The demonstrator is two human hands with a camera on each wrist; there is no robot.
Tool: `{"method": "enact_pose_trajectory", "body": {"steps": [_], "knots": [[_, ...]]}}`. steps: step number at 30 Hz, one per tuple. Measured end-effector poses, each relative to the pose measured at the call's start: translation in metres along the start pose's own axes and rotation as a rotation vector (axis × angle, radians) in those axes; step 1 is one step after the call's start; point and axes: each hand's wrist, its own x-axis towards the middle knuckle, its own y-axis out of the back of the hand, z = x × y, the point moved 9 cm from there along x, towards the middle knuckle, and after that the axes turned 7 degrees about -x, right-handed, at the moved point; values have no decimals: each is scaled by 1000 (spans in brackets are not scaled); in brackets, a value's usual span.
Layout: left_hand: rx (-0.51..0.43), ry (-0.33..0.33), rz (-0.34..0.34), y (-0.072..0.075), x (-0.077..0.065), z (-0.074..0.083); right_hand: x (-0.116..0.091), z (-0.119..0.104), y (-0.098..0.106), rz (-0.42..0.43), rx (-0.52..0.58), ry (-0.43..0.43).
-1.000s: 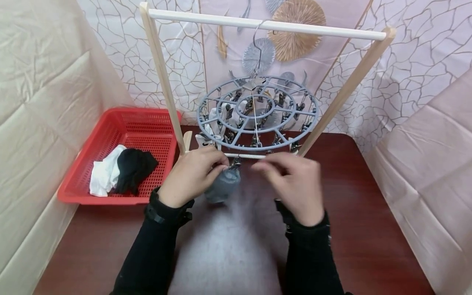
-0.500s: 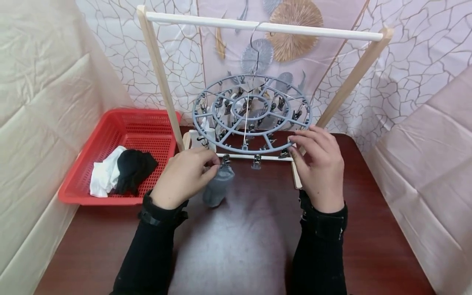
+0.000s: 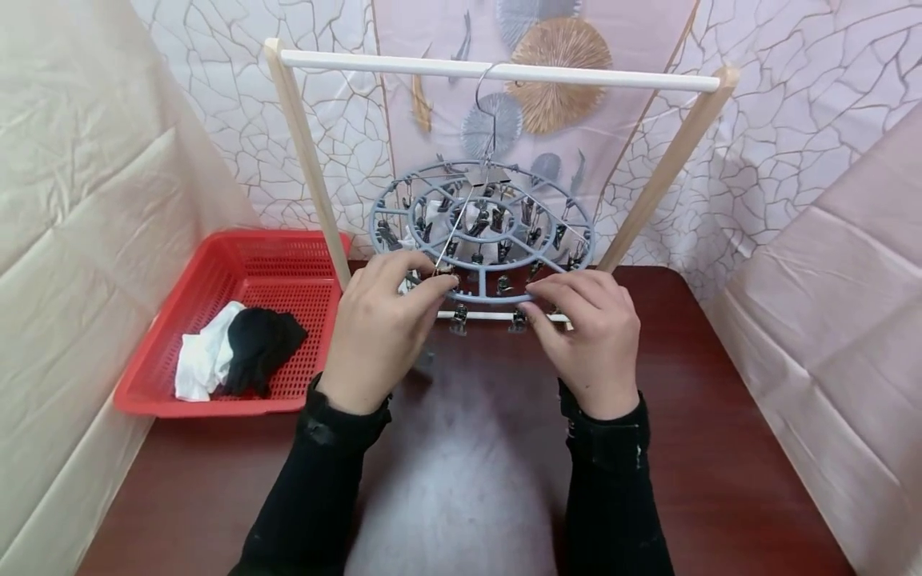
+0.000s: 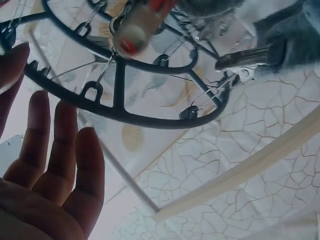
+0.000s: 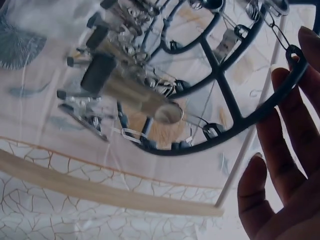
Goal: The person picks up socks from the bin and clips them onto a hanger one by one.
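A round blue-grey clip hanger (image 3: pixel 481 282) hangs by its hook from a wooden rack. My left hand (image 3: pixel 382 320) holds the hanger's near rim at the left, between thumb and fingers. To the right, my right hand (image 3: pixel 587 328) grips the same rim; the right wrist view has the rim passing between its fingers and thumb. Two clips, one of them a dark clip (image 3: pixel 458 318), dangle between the hands with nothing in them. A grey sock-like cloth (image 4: pixel 295 42) is pinched in a clip in the left wrist view; my left hand mostly hides it in the head view.
The wooden rack (image 3: pixel 497 67) spans the back, with a post on either side. At left stands a red plastic basket (image 3: pixel 238 406) holding a white cloth (image 3: pixel 205 356) and a black cloth (image 3: pixel 261 352). Fabric walls enclose the dark red table (image 3: pixel 720 448).
The hanger has turned, carrying the grey cloth leftward behind my left hand. My left hand has moved up from beside that cloth to the rim. My right hand has shifted left along the rim.
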Motion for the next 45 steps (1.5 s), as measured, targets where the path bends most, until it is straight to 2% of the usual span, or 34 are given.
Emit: {"method": "enact_pose_trajectory", "body": {"steps": [5, 10, 14, 16, 18, 20, 22, 24, 26, 29, 32, 35, 39, 45], "knots": [[44, -1, 55, 0, -1, -5, -1, -8, -4, 19, 3, 3], [101, -7, 72, 2, -2, -4, 2, -17, -2, 6, -6, 14], [177, -8, 77, 8, -4, -3, 2, -44, 5, 40, 70, 108], [202, -9, 82, 10, -3, -2, 1, -61, 1, 3, 127, 153], [216, -7, 83, 12, -2, -3, -2, -74, -12, -71, 130, 167], [221, -2, 87, 13, -1, -4, -4, -79, -33, -179, 114, 117], [223, 6, 90, 15, -2, -5, -6, -78, -55, -263, 79, 37], [224, 11, 92, 16, -3, -6, -8, -74, -74, -308, 93, -38], [219, 19, 93, 17, -4, -6, -9, -69, -88, -319, 145, -91], [210, 42, 92, 18, -6, -7, -8, -64, -96, -303, 247, -115], [195, 53, 100, 17, -5, -6, -7, -57, -93, -320, 349, -121], [186, 52, 112, 12, 0, -3, -8, -48, -82, -344, 396, -119], [175, 54, 107, 4, 9, 0, -8, -36, -65, -311, 371, -105], [155, 62, 80, 0, 11, -3, -9, -30, -57, -237, 360, -86]]}}
